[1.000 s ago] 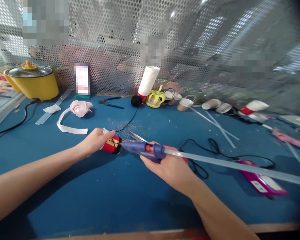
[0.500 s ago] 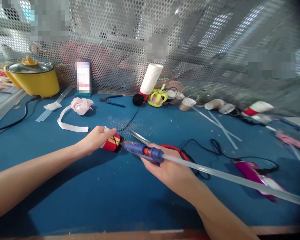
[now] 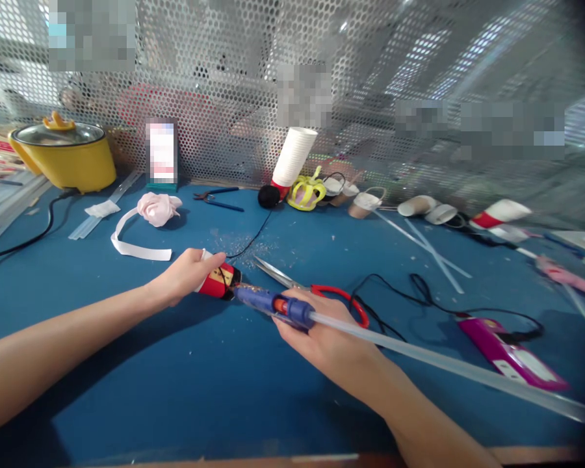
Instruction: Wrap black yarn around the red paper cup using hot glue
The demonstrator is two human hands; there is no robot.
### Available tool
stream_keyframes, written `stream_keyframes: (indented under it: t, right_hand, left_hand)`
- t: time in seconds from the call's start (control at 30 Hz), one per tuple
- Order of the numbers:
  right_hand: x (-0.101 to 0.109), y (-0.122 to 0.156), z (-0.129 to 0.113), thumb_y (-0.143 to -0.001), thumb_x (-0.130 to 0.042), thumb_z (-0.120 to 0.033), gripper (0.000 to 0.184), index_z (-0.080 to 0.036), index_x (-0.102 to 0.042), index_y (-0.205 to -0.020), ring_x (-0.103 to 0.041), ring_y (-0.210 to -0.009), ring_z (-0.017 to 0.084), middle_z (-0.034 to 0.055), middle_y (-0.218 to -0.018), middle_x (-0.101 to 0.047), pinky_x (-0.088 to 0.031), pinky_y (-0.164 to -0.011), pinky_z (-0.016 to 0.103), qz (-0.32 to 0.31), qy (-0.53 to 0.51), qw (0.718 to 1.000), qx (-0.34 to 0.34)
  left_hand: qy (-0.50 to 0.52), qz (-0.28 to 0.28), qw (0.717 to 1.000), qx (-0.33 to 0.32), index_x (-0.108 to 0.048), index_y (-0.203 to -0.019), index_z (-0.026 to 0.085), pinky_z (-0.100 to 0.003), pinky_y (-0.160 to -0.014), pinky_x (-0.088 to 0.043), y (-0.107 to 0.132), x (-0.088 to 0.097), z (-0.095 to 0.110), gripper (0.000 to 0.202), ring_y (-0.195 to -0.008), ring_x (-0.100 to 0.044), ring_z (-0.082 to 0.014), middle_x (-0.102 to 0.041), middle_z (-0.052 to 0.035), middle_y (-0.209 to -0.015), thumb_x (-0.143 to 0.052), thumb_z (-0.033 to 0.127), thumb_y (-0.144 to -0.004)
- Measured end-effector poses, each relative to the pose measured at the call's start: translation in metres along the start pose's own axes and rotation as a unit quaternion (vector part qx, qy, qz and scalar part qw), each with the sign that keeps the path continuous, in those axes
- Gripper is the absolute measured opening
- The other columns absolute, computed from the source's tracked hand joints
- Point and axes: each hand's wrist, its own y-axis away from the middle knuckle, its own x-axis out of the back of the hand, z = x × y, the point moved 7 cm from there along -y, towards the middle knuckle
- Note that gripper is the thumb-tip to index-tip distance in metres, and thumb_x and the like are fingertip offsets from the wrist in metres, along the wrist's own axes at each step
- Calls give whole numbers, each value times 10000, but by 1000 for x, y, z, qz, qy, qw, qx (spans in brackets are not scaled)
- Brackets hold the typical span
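Note:
My left hand is closed round a paper cup with a red and gold band, black cord and a dark end, tipped on its side. In my right hand is a blue hot glue gun, its nozzle at the dark end of the cup. Whether the nozzle touches the cup I cannot tell. A long translucent glue stick juts from the gun's back toward the lower right. Scissors with red handles lie just beyond my right hand, blades pointing left.
Behind the hands are pliers, a pale ribbon roll, a stack of white cups and a yellow crown-like piece. A yellow pot stands at left. A magenta power strip with black cord lies at right.
The glue gun and my right hand have shifted slightly left and down, showing more of the scissors' red handle. My left hand still grips the cup.

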Motion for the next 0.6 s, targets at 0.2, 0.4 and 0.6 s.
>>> stream_keyframes:
  t: [0.2,0.4,0.6]
  right_hand:
    - [2,-4,8,-761,-506,-176,79,-199,-579,-741,-593,-651,151,17,-698,-638,-456,-618,246,18,-4,1000,-20]
    - [9,-6,6,-755,-512,-201,99,-216,-576,-682,-596,-606,156,1,-613,-617,-459,-564,241,51,18,998,-27]
    - [9,-5,4,-739,-530,-180,82,-202,-587,-684,-594,-602,149,4,-638,-632,-456,-582,234,41,24,999,-22]
  left_hand:
    - [-50,-5,997,-58,-399,-547,188,-223,-390,-207,2,-2,5,397,-388,-296,-75,-353,61,-434,-452,536,-731]
    - [-82,-9,994,-71,-338,-527,195,-218,-397,-194,7,-4,12,400,-412,-269,-69,-308,69,-448,-433,521,-738]
    - [-89,-9,994,-71,-329,-524,197,-219,-403,-197,8,-4,11,390,-419,-272,-72,-307,68,-447,-419,509,-742]
